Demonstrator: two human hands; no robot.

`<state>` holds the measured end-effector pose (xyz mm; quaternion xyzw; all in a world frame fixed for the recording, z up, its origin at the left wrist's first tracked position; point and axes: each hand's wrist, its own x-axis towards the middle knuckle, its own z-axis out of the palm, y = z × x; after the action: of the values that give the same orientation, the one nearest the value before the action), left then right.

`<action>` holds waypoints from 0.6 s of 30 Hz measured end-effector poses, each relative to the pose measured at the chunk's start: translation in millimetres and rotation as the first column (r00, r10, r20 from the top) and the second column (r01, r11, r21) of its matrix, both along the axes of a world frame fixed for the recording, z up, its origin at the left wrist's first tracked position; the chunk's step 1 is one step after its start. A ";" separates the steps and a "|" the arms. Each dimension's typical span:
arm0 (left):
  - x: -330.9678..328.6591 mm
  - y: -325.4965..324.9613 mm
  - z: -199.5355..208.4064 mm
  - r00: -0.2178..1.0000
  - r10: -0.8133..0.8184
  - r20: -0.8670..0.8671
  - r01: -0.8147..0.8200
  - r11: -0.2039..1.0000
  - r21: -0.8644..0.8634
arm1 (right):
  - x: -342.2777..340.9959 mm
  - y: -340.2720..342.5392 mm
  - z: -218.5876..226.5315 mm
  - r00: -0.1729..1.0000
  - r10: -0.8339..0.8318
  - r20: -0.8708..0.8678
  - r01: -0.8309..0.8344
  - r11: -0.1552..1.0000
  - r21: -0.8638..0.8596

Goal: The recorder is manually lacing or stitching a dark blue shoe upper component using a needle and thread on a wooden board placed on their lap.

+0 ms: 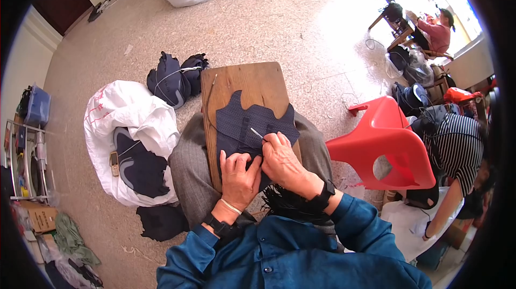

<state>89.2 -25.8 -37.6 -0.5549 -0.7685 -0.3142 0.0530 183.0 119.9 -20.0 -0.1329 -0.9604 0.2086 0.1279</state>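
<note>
A wooden board [258, 74] lies across my lap, with a dark navy mesh-textured fabric piece [236, 122] with curved cut edges spread over it. My left hand [236, 179] holds the fabric's lower left part against the board, fingers bent on it. Close beside it, my right hand [283, 163] pinches a slim tool with a pale tip [256, 133] that points up and left over the fabric. Its handle is hidden in my fingers, so its exact kind is unclear. A thin dark cord [209, 106] runs along the board's left side.
At left, a white sack [131, 106] holds dark cut pieces [142, 165] and a small phone [114, 164]. A tied dark bundle [166, 79] lies beyond it. A red plastic stool [384, 138] stands at right, near a person in a striped shirt [457, 144].
</note>
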 end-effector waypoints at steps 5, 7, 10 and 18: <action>0.5 1.3 0.9 1.000 -0.004 0.010 0.004 1.000 0.019 | 2.8 2.4 -2.7 0.999 -0.010 -0.053 0.008 1.000 -0.030; 0.2 1.4 2.2 1.000 -0.007 0.007 0.007 1.000 0.021 | 7.9 5.9 -4.0 0.982 -0.025 -0.185 -0.014 0.979 -0.205; -6.5 -2.1 6.9 0.998 -0.023 0.053 0.020 0.999 0.048 | 11.4 5.7 -2.1 0.952 -0.122 -0.281 0.034 0.954 -0.298; -44.4 6.3 10.0 0.963 0.126 0.238 -0.146 0.987 0.068 | 22.0 15.8 2.5 0.917 -0.385 -0.106 0.135 0.550 -0.824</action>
<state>44.8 -19.5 -27.6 -0.4574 -0.7917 -0.4050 0.0075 205.0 135.8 -17.5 -0.2878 -0.7036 0.6129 0.2157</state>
